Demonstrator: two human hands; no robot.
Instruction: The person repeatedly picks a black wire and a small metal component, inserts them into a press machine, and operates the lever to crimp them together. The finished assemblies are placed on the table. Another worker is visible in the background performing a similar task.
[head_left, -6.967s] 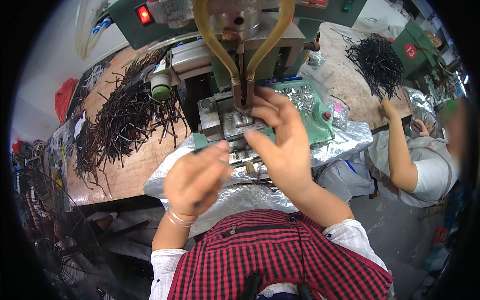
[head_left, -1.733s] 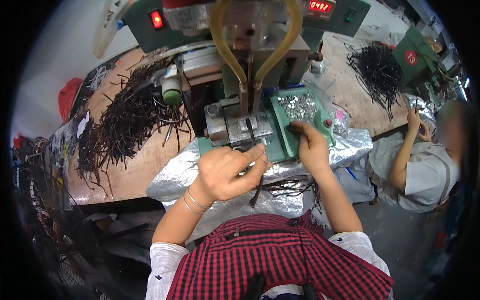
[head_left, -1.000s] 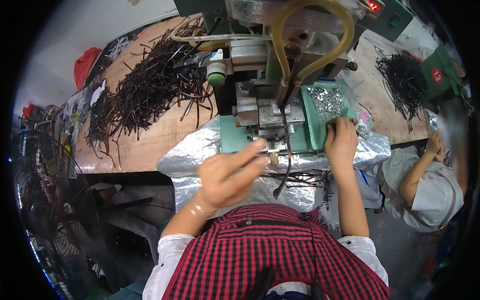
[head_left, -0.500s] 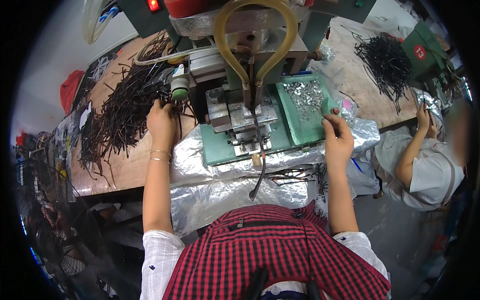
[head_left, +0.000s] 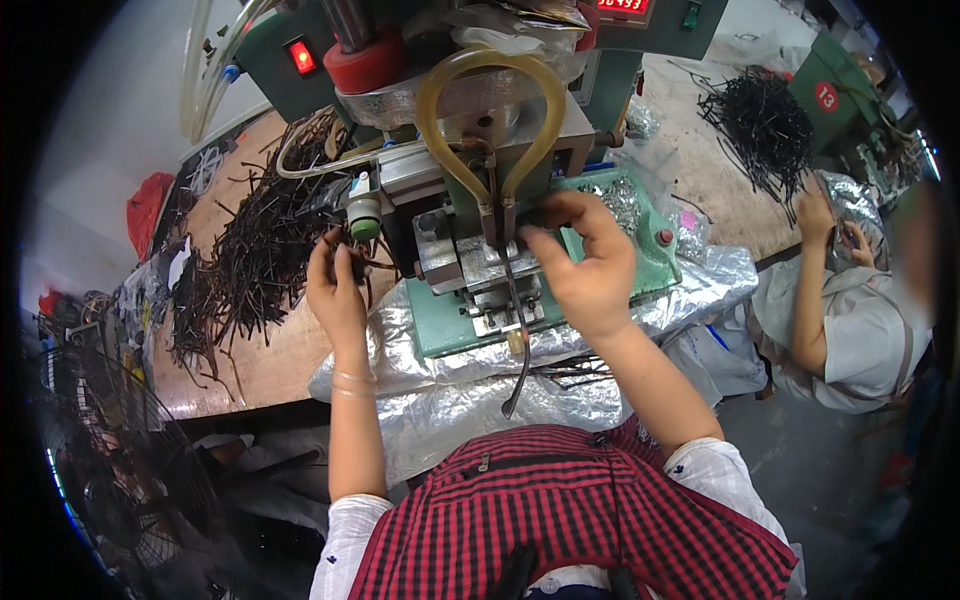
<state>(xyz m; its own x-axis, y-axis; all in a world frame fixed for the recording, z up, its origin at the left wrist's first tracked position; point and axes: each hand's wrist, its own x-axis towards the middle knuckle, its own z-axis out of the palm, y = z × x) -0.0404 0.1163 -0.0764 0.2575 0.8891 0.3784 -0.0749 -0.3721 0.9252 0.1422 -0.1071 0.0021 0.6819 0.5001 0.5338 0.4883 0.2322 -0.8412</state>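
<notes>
A dark, thin glasses temple (head_left: 523, 370) with a bent tip lies lengthwise in the metal fixture of a green bench press (head_left: 440, 335), its curved end hanging toward me. My right hand (head_left: 592, 275) reaches over the fixture's right side, thumb and fingers drawn together beside the press head; whatever they hold is hidden. At the right edge of the loose pile of dark temples (head_left: 245, 245), my left hand (head_left: 338, 295) pinches one temple, which sticks out to the right. Small shiny metal pieces (head_left: 622, 205) lie in the green tray (head_left: 600, 262), partly behind my right hand.
A green-topped button (head_left: 365, 229) sits left of the press head, and a yellowish hose (head_left: 432, 100) loops above it. Silver foil (head_left: 715, 275) covers the table's front edge. A fan (head_left: 125, 450) stands at lower left. Another person (head_left: 860, 330) works at right, near another dark pile (head_left: 765, 125).
My right hand has moved left from the tray to the press head. My left hand has drawn back slightly from the pile with a temple. The view has shifted a little.
</notes>
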